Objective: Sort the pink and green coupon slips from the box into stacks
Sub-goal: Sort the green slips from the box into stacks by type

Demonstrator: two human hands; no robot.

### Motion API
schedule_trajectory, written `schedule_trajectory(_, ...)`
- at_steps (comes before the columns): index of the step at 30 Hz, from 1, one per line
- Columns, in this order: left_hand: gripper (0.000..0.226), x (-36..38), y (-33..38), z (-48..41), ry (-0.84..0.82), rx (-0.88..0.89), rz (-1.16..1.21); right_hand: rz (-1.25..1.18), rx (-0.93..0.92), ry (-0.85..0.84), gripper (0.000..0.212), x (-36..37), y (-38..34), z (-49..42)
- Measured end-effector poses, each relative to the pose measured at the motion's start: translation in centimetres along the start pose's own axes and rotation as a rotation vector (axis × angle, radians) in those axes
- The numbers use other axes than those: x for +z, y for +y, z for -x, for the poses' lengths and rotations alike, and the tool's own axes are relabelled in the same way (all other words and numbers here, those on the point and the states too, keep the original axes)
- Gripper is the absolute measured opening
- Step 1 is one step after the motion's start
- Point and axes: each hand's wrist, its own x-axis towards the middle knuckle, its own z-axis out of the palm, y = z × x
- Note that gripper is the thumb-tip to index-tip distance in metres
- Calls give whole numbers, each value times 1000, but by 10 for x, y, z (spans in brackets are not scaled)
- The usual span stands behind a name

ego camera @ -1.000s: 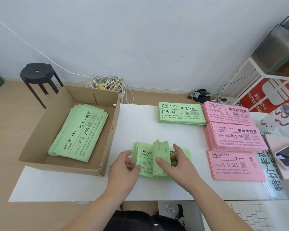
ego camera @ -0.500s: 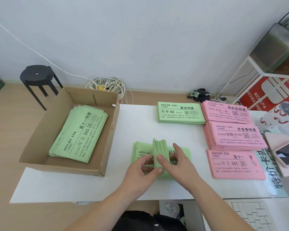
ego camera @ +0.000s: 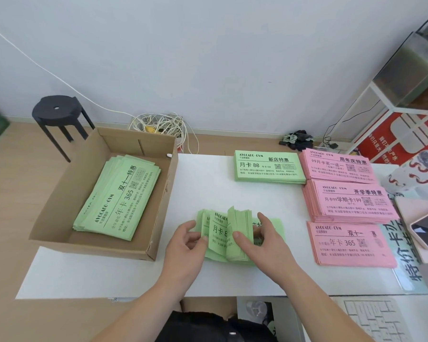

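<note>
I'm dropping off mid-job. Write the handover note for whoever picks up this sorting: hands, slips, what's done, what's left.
Left hand: pinches the left edge of the green bundle lying on the white table.
Right hand: grips a lifted section of that bundle, thumb in front.
Done: green stack, far pink stack, middle pink stack and near pink stack on the table.
Left: sort the bundle in hand, then the green slips in the cardboard box.
</note>
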Motion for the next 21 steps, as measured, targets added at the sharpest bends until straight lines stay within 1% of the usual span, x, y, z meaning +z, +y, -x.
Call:
schedule_trajectory(2, 31, -3, -4, -1, -40, 7, -10, 9, -5, 6, 106, -1, 1, 0)
schedule_trajectory(4, 33, -3, -9, -2, -89, 22, -27, 14, -5, 2, 107, -1, 0, -1)
schedule_trajectory(5, 36, -3, -12, -2, -93, 53, -72, 11, -4, 2, 108, -1, 0, -1)
schedule_trajectory(8, 45, -1, -15, -2, -76, 142, -211, -4, 5, 1, 107, 0, 0, -2)
schedule_trajectory(10, 55, -1, -14, -3, -45, 203, -304, -19, 4, -11, 100, -1, 0, -2)
schedule_trajectory(12, 61, -4, -15, -5, -13, 265, -404, -35, -7, -21, 95, -1, 0, -1)
schedule_trajectory(14, 64, -6, -16, -9, -38, 212, -385, -19, -4, -9, 98, 0, -1, 0)
schedule_trajectory(16, 70, -8, -18, -12, -101, 169, -398, 7, 5, 2, 104, 0, -2, 1)
schedule_trajectory(19, 76, -11, -20, -17, -124, 246, -577, 26, 14, -1, 108, 0, -4, 0)
schedule_trajectory(21, 77, -12, -20, -18, -108, 222, -589, 40, 13, -3, 107, 1, -4, -1)
